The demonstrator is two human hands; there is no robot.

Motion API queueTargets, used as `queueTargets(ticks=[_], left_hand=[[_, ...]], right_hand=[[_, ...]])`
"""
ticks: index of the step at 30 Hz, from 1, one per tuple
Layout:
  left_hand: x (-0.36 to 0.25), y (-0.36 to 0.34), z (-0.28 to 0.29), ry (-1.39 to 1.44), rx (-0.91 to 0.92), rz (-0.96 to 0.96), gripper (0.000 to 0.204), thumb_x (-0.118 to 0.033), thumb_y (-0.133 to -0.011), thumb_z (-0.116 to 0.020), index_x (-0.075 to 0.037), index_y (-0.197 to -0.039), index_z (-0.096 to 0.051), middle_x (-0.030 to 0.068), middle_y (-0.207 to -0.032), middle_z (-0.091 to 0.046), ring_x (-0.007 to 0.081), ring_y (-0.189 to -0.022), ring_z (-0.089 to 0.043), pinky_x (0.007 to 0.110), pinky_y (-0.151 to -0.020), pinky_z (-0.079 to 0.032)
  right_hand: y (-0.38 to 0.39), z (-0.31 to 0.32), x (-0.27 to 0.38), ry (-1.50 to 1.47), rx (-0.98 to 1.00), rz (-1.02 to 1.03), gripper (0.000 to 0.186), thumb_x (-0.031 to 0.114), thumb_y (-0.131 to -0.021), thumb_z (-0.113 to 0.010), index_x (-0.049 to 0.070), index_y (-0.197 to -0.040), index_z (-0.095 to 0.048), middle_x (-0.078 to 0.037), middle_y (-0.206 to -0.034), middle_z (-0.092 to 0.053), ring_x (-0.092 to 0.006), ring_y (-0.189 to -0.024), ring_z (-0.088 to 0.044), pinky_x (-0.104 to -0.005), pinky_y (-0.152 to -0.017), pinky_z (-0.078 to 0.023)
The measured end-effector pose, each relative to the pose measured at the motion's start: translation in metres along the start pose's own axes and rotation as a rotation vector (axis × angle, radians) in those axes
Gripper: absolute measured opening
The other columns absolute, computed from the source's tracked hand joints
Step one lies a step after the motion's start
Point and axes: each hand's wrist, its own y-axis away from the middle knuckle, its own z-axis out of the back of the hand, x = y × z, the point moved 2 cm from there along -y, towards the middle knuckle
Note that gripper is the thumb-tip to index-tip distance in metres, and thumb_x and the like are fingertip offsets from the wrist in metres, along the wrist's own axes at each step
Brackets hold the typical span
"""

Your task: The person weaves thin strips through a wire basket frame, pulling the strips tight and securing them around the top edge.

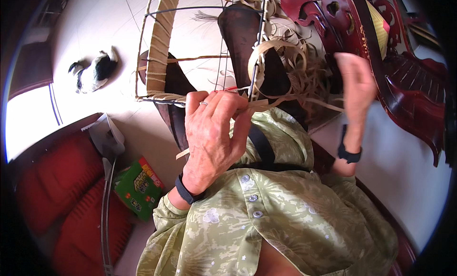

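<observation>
A wire frame (162,10) partly wrapped with tan flat strips stands over my lap, its dark metal bars bare in places. At its near edge my left hand (214,115) is closed, thumb and fingers pinching a tan strip (259,104) against the frame. From there the strip runs right, toward my right wrist. My right hand (356,81) is raised off to the right, away from the frame and smeared by motion; whether its fingers hold anything is unclear. A loop of strip (254,62) hangs on the frame's right side.
Tangled loose strips (304,85) lie right of the frame. A carved dark red wooden chair (385,81) stands at the right. On the left are a red cushioned seat (52,166), a green packet (140,188) and a black-and-white cat (93,72) on the tiled floor.
</observation>
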Motion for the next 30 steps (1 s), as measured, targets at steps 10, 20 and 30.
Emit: queueTargets(ticks=[10, 20, 30], left_hand=[[-0.005, -0.003, -0.024, 0.014, -0.070, 0.003, 0.014, -0.005, -0.083, -0.074, -0.007, -0.088, -0.062, 0.0014, -0.075, -0.059, 0.0182, -0.064, -0.052, 0.035, -0.082, -0.039], [-0.005, -0.004, -0.021, 0.070, -0.077, -0.020, 0.013, -0.003, -0.082, -0.075, -0.007, -0.085, -0.062, -0.0003, -0.068, -0.054, 0.0159, -0.058, -0.047, 0.034, -0.081, -0.040], [-0.008, -0.002, -0.012, -0.008, 0.005, 0.028, 0.016, -0.004, -0.082, -0.073, -0.008, -0.091, -0.061, 0.0025, -0.084, -0.066, 0.0225, -0.074, -0.061, 0.038, -0.082, -0.039]], right_hand=[[0.012, -0.035, 0.029, 0.019, 0.169, 0.227, 0.008, 0.008, -0.094, -0.069, 0.001, -0.090, -0.069, -0.004, -0.083, -0.066, -0.0118, -0.076, -0.061, -0.0273, -0.068, -0.050], [-0.053, 0.207, -0.133, 1.118, -0.536, -0.760, 0.045, 0.049, -0.089, -0.064, 0.014, -0.117, -0.073, -0.019, -0.126, -0.068, -0.0415, -0.115, -0.065, -0.0519, -0.095, -0.051], [0.025, -0.075, 0.069, 0.214, 0.254, 0.485, 0.022, 0.017, -0.082, -0.081, 0.002, -0.091, -0.068, -0.010, -0.096, -0.067, -0.0254, -0.090, -0.065, -0.0364, -0.084, -0.052]])
